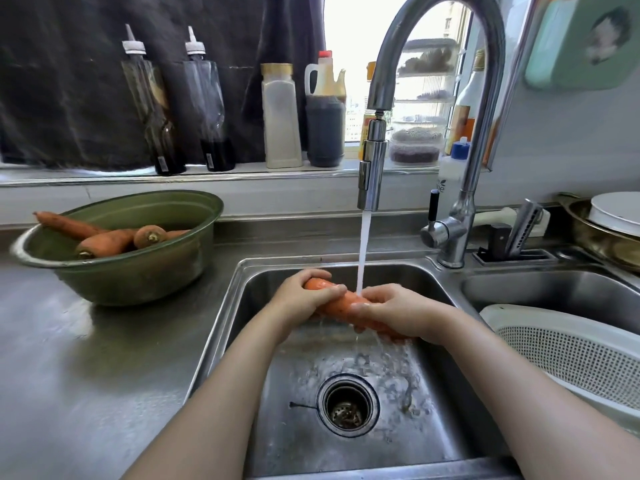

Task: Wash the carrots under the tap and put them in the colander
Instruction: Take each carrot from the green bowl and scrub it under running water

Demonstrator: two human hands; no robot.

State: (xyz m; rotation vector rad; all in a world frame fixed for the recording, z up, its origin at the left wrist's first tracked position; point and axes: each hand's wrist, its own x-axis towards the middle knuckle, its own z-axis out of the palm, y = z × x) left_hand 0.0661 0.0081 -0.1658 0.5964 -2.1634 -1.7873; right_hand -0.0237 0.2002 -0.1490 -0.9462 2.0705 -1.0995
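Two bare forearms reach up from the bottom edge over a steel sink (277,441). Its round drain (347,405) lies between them, and the sink floor around it is wet and splashed. To the right, a white colander (571,351) sits at the sink's edge, partly cut off by the frame. What it holds, if anything, cannot be seen.

Above the drain, both hands hold one carrot (341,304) slantwise. The left hand (301,296) has its fingers curled over the upper, blunt end. The right hand (398,310) is wrapped round the lower end. A bare stretch of orange shows between them. A stream of water (363,251) lands on that stretch and runs off below the right hand.

On the steel surface (86,375) left of the sink stands a green bowl (138,275). More carrots (104,242) lie in it, and one pokes out over its far-left rim. Right of the sink is a second basin (554,292).

The tall curved tap (370,174) rises behind the sink's far-right corner, with its spout above the hands. Further right a pan (595,237) holds a white plate (620,213).

Along the window sill (104,178) at the back stand two clear squeeze bottles (149,109), a pale jar (280,123) and a jug of dark sauce (325,129).
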